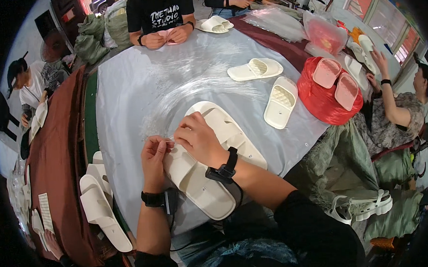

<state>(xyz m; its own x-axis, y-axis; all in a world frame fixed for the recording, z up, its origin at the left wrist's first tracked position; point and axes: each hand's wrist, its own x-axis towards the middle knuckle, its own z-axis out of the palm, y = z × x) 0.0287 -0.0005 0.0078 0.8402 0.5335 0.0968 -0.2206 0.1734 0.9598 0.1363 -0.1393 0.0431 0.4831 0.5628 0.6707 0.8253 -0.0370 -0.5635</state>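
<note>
My left hand [155, 157] is closed, with thumb and forefinger pinched at the strap edge of a white slide slipper [212, 198]. A thin pale strand seems to run from its fingertips toward my right hand [197, 136]. That hand curls over the same strap with its fingertips drawn together; what they hold is too small to make out. Just beyond lies a second white slide slipper [238, 135], side by side with the first on the grey-covered table. Loose clear plastic strands [192, 84] are spread farther across the table.
White slippers [256, 68] sit at the table's right, beside pink slippers [336, 80] on a red bundle [313, 100]. More white slippers [100, 205] lean at the left edge. Across the table, a person [161, 21] handles a pink piece. Another person [389, 102] sits right.
</note>
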